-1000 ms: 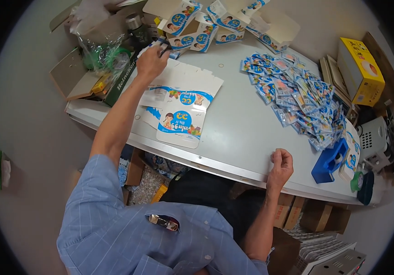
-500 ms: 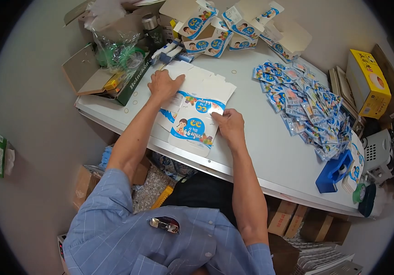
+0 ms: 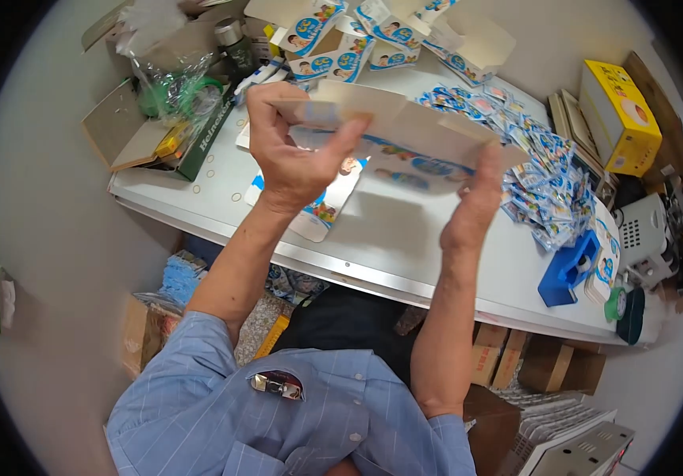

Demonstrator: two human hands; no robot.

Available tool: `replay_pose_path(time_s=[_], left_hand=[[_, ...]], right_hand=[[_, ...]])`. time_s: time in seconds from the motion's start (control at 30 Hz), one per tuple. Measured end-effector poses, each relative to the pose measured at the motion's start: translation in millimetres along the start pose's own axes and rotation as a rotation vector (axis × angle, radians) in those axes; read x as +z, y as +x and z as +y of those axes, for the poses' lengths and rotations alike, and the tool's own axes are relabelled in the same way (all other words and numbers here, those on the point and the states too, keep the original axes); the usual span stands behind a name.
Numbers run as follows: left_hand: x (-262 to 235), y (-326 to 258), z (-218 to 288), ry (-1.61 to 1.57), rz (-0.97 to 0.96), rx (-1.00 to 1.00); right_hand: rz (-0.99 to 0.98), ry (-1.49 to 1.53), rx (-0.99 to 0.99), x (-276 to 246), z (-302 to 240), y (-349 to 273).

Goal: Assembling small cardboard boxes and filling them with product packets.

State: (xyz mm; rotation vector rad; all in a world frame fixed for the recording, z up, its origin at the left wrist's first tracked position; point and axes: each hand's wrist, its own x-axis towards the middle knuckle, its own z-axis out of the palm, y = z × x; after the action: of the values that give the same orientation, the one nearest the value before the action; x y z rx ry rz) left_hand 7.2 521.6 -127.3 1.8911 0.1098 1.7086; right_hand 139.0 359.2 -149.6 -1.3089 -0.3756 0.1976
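Observation:
Above the table, a white and blue printed carton hangs between my hands, its long side facing me and smeared by motion. My left hand is closed on its left end, thumb on the near side. At the right end, my right hand grips it with the thumb up along the card; its other fingers are mostly hidden. Another flat carton lies on the white table, partly behind my left hand.
Several opened cartons stand at the back. A heap of small blue sachets covers the right side, near a blue tape dispenser and a yellow box. A green cardboard tray sits at the left.
The top carton has been lifted off the table and tilted up between both hands. The right hand has moved right and up, uncovering another flat carton below.

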Motion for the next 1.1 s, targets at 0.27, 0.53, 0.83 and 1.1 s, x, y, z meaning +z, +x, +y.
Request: replay_pose_path(time_s=[0.27,0.53,0.83,1.1], left_hand=[[62,-9,19,-0.266,0.010,0.135],[80,-41,24,-0.448,-0.186,-0.108],[88,-68,24,-0.564,-0.308,-0.446],[78,-135,-11,-0.610,-0.487,-0.636]], right_hand=[[0.121,0.074,-0.221,-66,-23,-7],[0.143,0.108,-0.168,-98,-17,-26],[-0.020,-0.078,-0.189,-82,-2,-36],[0.041,-0.446,0.135,-90,30,-59]])
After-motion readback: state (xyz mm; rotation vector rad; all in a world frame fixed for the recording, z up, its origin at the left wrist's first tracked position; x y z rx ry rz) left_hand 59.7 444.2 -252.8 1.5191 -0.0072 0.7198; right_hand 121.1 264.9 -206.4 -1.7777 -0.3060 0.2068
